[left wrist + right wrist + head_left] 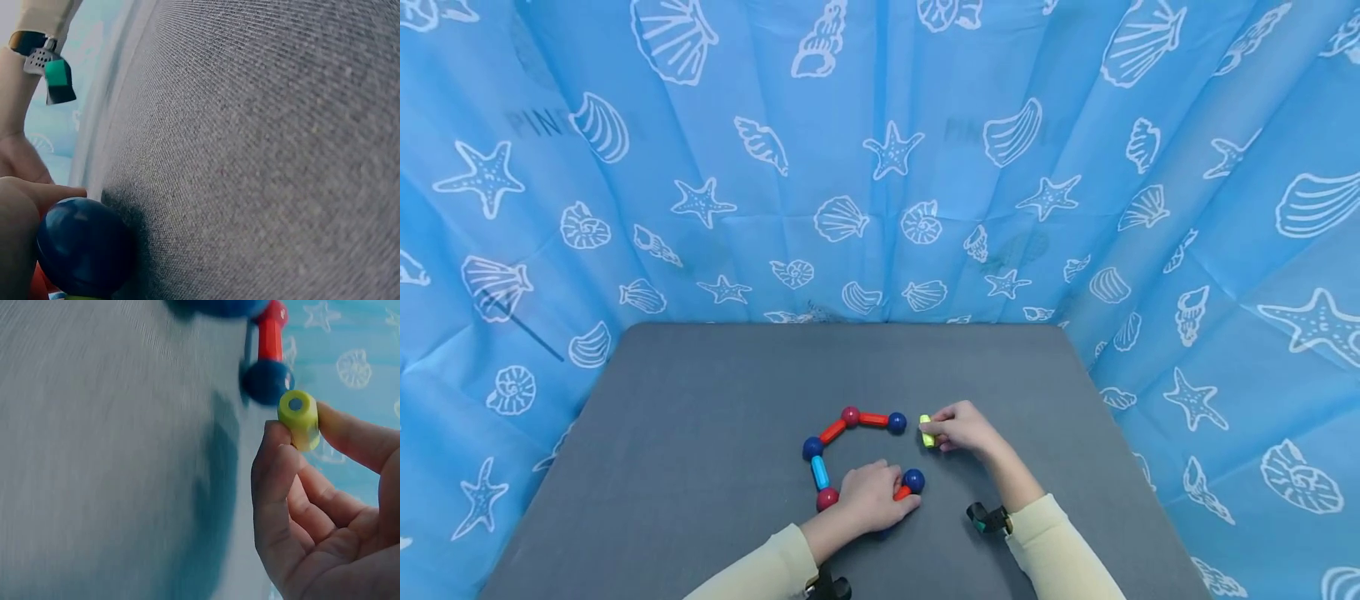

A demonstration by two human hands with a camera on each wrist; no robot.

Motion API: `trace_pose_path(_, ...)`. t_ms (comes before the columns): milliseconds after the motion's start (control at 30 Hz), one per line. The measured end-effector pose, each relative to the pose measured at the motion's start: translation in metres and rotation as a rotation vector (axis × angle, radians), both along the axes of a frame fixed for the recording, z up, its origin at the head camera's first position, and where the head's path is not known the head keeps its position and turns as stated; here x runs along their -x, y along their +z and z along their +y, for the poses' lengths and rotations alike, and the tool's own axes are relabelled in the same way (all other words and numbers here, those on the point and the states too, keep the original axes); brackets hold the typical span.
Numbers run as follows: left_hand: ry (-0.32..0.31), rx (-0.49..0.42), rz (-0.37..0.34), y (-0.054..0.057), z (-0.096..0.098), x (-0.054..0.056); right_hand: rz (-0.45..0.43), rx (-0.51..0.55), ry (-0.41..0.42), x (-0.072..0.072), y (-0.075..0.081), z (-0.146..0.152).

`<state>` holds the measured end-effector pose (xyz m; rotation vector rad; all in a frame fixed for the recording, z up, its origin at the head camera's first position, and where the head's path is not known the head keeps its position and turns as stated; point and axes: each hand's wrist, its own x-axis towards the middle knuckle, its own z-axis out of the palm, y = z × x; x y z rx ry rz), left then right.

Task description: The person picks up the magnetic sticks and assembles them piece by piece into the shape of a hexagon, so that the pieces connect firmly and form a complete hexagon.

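In the head view, magnetic rods and balls form an open ring on the table. My right hand (962, 427) pinches a yellow magnetic rod (299, 422) between thumb and fingers, just right of the blue ball (897, 423) at the ring's upper end. My left hand (871, 497) lies over the ring's near side and holds a red rod (902, 493) between thumb and fingers. That rod leads to another blue ball (913, 481) at the lower end. Close beside the left hand is a dark blue ball (86, 247); a sliver of yellow-green shows below it. The left hand hides several joints.
On the ring's left side, a light blue rod (819, 472) links a blue ball (812, 448) and a red ball (827, 499). Red rods and a red ball (850, 416) make up its far side. Beyond the grey table (715, 392) hangs a blue shell-patterned curtain (880, 192).
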<state>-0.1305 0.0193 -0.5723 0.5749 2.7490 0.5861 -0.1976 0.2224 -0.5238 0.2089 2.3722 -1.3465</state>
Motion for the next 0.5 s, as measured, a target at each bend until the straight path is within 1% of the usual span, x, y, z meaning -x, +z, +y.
trace_pose_path(167,0.022,0.011,-0.007,0.002,0.0,-0.003,-0.039,0.002,0.08,-0.001,-0.003,-0.019)
trace_pose_path(267,0.03,0.014,-0.02,0.005,0.001,-0.003,-0.068,0.005,0.11,0.0,-0.005,-0.026)
trace_pose_path(500,0.031,0.015,-0.022,0.004,0.0,-0.003,-0.084,-0.011,0.108,0.002,-0.011,-0.035)
